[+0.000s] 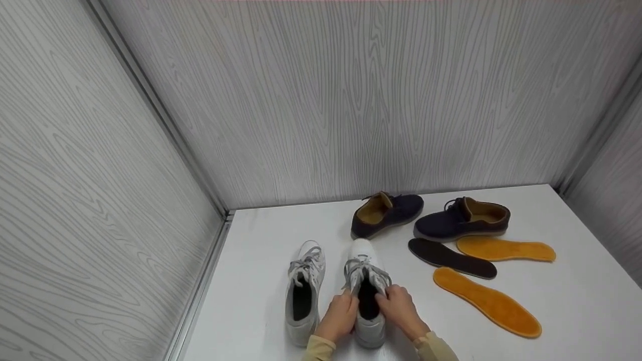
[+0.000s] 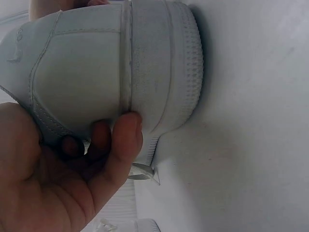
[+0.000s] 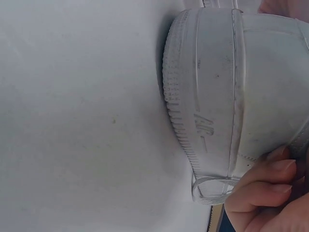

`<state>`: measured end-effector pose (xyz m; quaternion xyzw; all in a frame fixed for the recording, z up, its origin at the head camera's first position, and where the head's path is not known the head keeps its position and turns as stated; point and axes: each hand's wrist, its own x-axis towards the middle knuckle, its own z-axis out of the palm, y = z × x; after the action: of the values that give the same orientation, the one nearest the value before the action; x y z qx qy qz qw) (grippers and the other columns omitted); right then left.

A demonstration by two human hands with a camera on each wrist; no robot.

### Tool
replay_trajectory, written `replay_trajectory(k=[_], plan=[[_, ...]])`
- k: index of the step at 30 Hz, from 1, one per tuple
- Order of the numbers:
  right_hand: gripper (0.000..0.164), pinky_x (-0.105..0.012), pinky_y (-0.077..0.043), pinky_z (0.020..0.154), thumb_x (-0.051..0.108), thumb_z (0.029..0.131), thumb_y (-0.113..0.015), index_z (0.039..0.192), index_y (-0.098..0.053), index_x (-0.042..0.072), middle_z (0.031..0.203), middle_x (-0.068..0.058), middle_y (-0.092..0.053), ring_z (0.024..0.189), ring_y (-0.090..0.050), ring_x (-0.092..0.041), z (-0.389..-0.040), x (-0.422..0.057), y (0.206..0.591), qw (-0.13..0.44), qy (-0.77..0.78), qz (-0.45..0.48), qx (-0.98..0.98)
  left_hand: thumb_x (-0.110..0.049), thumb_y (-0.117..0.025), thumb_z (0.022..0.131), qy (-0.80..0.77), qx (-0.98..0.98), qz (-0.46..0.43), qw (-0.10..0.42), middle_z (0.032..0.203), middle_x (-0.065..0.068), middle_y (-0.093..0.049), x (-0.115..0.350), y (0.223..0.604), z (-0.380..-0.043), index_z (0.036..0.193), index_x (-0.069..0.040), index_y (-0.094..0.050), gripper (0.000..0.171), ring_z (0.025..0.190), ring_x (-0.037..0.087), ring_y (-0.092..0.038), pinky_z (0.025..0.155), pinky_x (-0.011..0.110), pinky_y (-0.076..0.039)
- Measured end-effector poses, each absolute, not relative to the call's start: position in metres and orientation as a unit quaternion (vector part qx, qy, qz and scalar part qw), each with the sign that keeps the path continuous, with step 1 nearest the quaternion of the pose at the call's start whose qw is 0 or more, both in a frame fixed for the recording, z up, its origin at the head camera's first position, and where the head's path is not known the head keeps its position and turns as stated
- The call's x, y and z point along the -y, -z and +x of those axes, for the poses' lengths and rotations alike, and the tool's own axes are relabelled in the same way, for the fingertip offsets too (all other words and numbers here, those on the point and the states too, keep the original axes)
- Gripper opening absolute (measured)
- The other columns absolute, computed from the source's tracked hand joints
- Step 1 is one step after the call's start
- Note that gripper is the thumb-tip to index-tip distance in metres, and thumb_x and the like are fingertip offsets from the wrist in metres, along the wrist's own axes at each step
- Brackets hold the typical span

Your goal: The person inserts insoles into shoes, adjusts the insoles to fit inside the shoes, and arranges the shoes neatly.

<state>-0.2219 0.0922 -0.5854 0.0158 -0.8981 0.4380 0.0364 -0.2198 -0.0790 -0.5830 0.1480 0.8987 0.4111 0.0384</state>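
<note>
A white lace-up sneaker [image 1: 370,333] stands on the white table with its toe pointing away from me. My left hand [image 1: 341,315] grips its left side at the collar, and my right hand [image 1: 400,308] holds the right side. The left wrist view shows the sneaker's heel [image 2: 82,72] with the left fingers [image 2: 126,135] curled against its side. From the right wrist, the sole's ridged edge and side [image 3: 265,92] appear, with bent fingers [image 3: 260,195] at the upper. Dark lining shows inside. A matching white sneaker [image 1: 302,331] stands to the left, untouched.
Two dark blue shoes [image 1: 401,209] [image 1: 441,223] with tan insides sit at the back. Right of the hands lie a dark brown insole [image 1: 451,258] and two orange-yellow insoles [image 1: 506,249] [image 1: 494,303]. Grey wood-grain panels [image 1: 351,100] rise behind and at both sides.
</note>
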Motion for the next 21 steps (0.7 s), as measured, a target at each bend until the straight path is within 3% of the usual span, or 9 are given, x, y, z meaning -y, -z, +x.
replay_trajectory(k=[7,15,21], plan=[[0.029,-0.029,-0.035,0.045,0.012,0.079,-0.06,0.054,-0.046,0.011,0.054,0.001,-0.044,0.049,-0.04,-0.014,-0.2213,-0.0926,0.5894,0.045,-0.439,0.014,0.897,-0.018,-0.036,0.098,-0.438,-0.888,0.132,0.053,0.056,-0.003,-0.047,0.0774,0.5838,-0.2167,0.077,-0.01,-0.047,0.025,0.036,0.007,-0.044,0.04,0.025,-0.041],[0.03,-0.027,-0.034,0.042,0.011,0.078,-0.058,0.052,-0.043,0.013,0.051,0.004,-0.041,0.044,-0.038,-0.011,-0.2216,-0.0916,0.5909,0.033,-0.444,0.018,0.895,-0.017,-0.035,0.099,-0.424,-0.893,0.141,0.055,0.059,-0.003,-0.045,0.0786,0.5817,-0.2154,0.076,-0.009,-0.046,0.026,0.044,0.009,-0.045,0.048,0.025,-0.043],[0.028,-0.027,-0.033,0.042,0.011,0.079,-0.058,0.054,-0.044,0.012,0.052,0.004,-0.042,0.044,-0.039,-0.011,-0.2241,-0.0913,0.5882,0.022,-0.448,0.008,0.894,-0.018,-0.035,0.099,-0.429,-0.891,0.133,0.064,0.058,-0.003,-0.047,0.0787,0.5808,-0.2187,0.076,-0.01,-0.046,0.026,0.041,0.009,-0.046,0.044,0.025,-0.042]])
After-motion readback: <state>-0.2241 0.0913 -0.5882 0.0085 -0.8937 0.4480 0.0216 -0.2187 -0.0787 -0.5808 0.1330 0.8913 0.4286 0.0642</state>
